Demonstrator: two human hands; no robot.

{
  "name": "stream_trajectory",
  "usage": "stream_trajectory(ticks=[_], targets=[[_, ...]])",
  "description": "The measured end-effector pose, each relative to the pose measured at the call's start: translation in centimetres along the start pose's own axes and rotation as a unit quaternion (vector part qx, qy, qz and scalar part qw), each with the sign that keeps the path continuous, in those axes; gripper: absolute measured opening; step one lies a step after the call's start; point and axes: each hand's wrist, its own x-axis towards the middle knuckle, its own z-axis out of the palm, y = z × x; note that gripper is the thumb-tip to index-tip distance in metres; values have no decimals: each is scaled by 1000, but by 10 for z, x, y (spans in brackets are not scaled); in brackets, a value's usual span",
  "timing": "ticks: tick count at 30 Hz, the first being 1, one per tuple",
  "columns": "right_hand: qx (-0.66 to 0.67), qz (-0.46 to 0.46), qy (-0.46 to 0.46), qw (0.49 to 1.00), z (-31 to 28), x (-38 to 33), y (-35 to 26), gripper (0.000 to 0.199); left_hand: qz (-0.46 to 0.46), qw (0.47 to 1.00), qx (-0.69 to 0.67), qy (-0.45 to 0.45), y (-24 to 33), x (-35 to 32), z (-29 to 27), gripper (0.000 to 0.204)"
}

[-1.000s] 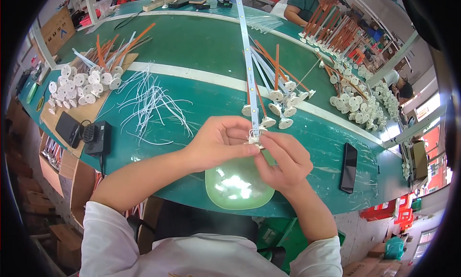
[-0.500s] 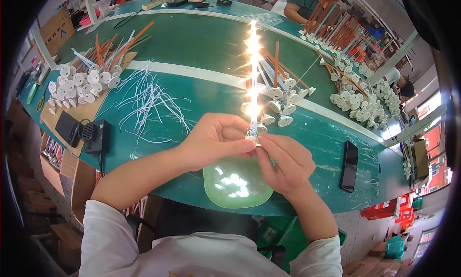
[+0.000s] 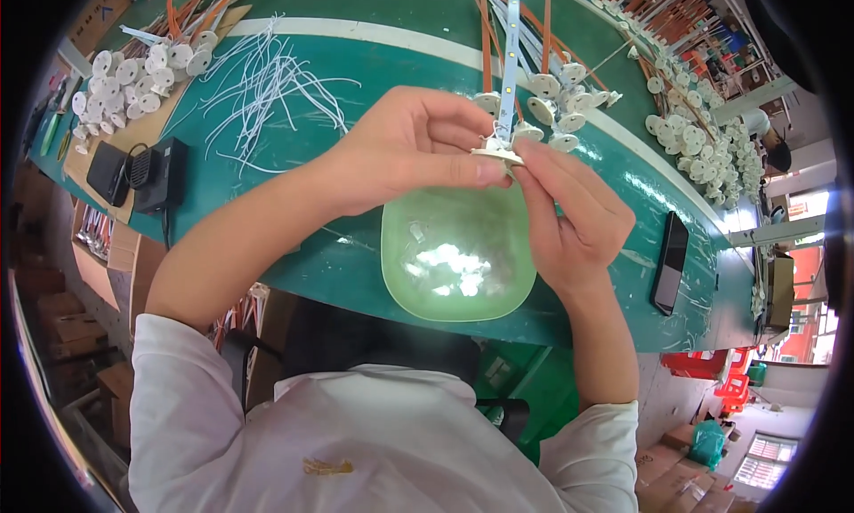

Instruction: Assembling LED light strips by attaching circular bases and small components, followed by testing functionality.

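Observation:
Both hands meet above a green plastic basin (image 3: 398, 246) at the front of the bench. Between them is an LED strip lamp (image 3: 510, 82), its white round base (image 3: 498, 156) low and its narrow strip upright and unlit. My left hand (image 3: 400, 148) is closed on the base, thumb along its near edge. My right hand (image 3: 576, 215) pinches the base's right side with thumb and forefinger. Thin white wires show at the foot of the strip; my fingertips partly hide them.
Loose white wires (image 3: 276, 91) lie left on the green bench. Beyond them, lamps with round bases (image 3: 124, 84) are heaped on cardboard beside a black power adapter (image 3: 160, 171). More lamps (image 3: 560, 104) lie behind my hands and at far right. A black phone (image 3: 669, 264) rests on the right.
The strip was glowing brightly and is now dark. My head view has tilted lower, so the bench sits higher in the picture. Both hands still hold the base.

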Motion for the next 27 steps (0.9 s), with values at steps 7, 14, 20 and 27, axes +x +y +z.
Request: stream_trajectory(ticks=[7, 14, 20, 27], targets=[[38, 25, -17, 999, -6, -1, -4, 20, 2, 1000, 12, 12, 5, -4, -3, 27], [182, 341, 150, 910, -4, -5, 9, 14, 92, 980, 42, 174, 10, 7, -22, 29], [213, 394, 191, 874, -2, -2, 16, 19, 163, 939, 57, 299, 11, 11, -38, 29], [137, 367, 109, 914, -3, -4, 8, 32, 134, 969, -37, 204, 18, 7, -48, 30]])
